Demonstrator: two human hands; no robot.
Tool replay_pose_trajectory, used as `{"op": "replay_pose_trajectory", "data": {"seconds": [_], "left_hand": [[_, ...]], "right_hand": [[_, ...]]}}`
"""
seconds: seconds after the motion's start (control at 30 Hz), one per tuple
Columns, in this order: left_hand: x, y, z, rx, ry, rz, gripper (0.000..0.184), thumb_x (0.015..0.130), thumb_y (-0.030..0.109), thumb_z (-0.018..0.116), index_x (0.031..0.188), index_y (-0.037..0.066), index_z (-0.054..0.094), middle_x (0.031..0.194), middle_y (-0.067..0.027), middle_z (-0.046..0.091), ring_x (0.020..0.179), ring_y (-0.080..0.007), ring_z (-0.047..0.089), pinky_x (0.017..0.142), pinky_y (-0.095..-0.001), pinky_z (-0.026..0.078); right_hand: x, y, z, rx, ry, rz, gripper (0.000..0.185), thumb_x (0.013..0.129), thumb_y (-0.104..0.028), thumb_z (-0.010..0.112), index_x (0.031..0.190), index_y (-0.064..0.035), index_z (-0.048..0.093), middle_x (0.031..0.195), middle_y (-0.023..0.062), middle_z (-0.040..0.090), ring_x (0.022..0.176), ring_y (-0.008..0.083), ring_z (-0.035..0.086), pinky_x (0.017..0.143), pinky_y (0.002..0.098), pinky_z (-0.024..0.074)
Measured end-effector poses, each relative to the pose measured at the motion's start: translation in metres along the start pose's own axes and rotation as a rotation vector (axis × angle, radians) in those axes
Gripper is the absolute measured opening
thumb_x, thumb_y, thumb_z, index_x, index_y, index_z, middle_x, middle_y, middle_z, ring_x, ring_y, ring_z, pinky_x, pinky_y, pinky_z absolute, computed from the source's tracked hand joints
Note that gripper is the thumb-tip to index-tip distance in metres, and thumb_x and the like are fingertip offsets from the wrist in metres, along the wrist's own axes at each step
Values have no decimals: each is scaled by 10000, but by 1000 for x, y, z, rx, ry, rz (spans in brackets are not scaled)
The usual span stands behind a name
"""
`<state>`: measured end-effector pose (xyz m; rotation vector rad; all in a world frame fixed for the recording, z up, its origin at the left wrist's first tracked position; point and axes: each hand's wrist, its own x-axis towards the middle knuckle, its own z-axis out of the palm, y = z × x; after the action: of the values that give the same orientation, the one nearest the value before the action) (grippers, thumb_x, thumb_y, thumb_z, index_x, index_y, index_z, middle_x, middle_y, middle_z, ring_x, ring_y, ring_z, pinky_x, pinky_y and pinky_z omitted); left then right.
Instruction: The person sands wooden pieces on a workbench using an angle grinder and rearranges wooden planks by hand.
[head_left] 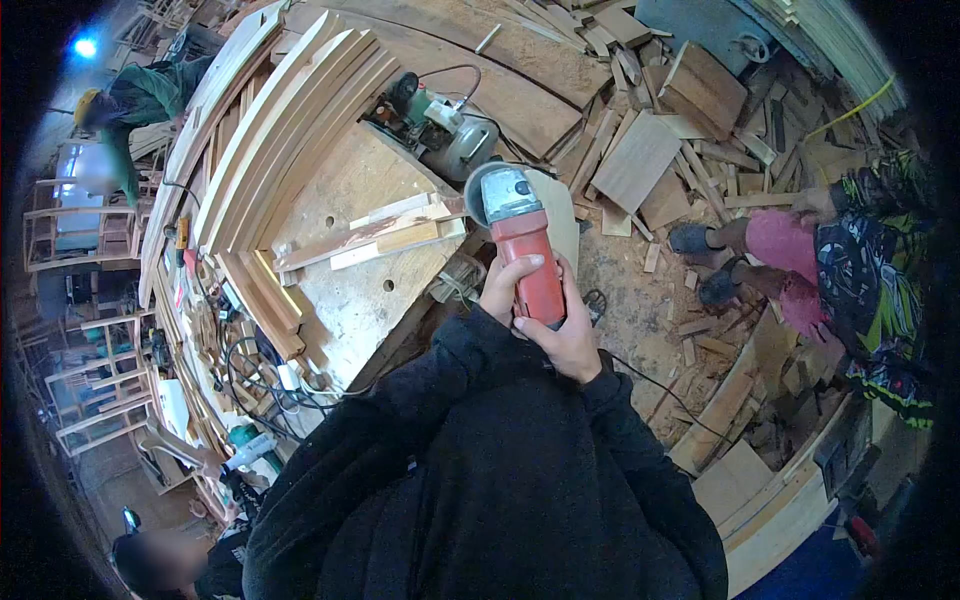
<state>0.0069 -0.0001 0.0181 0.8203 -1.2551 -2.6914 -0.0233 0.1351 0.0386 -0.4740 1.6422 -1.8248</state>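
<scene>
Both of my hands hold a red angle grinder (528, 255) in front of my chest. Its silver head and round disc point away from me. My left hand (506, 290) is closed around the left side of the body, thumb on top. Round the right side and rear end, my right hand (568, 325) is closed, its thumb over the back. The fingers under the tool are hidden. Left of the grinder, wood strips (385, 235) lie on a wooden workbench (350, 330). An air compressor (465, 140) sits just beyond the grinder.
Stacked curved boards (290, 130) cover the bench's far left. Scrap wood (640, 160) litters the floor at right, where a person in pink and dark clothing (790, 255) is. Other people are at left. A black cable (660, 385) runs across the floor beside me.
</scene>
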Motion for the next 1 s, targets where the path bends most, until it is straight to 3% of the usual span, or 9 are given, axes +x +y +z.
{"op": "replay_pose_trajectory", "data": {"seconds": [0.23,0.43,0.53,0.7,0.8,0.93,1.0], "left_hand": [[5,-12,-1,-13,53,-22,376,832,239,611,1121,20,513,950,-99,610,873,-192,623,797,-327,518],[24,-29,14,83,57,-79,339,831,203,633,1093,17,527,896,-82,623,806,-176,629,744,-320,521],[36,-43,25,156,146,-66,320,785,171,711,1054,60,580,916,-38,624,797,-144,612,721,-307,497],[58,-67,34,262,272,-108,344,750,192,745,1022,44,595,886,-48,636,755,-156,622,697,-321,508],[76,-89,27,488,345,-125,309,730,203,749,942,19,618,807,-47,628,660,-156,612,625,-320,507],[98,-101,27,745,479,-192,337,667,279,776,844,17,659,772,-74,651,677,-146,632,609,-314,507],[98,-104,23,722,448,-215,361,662,259,776,881,9,637,789,-79,651,656,-170,628,600,-332,511]], "right_hand": [[-2,6,-3,19,22,73,938,714,-134,757,1455,19,203,1371,187,429,1251,248,463,1048,355,366],[-4,24,-28,123,73,57,925,729,-180,754,1457,14,216,1367,155,435,1245,224,458,1048,344,362],[-4,44,-43,228,85,66,883,751,-220,745,1451,14,261,1379,140,433,1240,208,462,1053,330,351],[-5,83,-60,406,104,125,845,773,-197,711,1464,5,269,1381,125,442,1221,195,477,1041,317,358],[-5,118,-67,617,99,228,782,801,-196,671,1459,-3,295,1346,112,481,1179,177,504,1008,294,377],[0,135,-70,825,151,396,713,839,-185,627,1453,-6,312,1336,102,484,1165,182,510,1003,293,382],[-4,138,-69,711,161,319,714,837,-191,630,1450,-3,315,1332,105,485,1163,181,512,1004,289,381]]}}
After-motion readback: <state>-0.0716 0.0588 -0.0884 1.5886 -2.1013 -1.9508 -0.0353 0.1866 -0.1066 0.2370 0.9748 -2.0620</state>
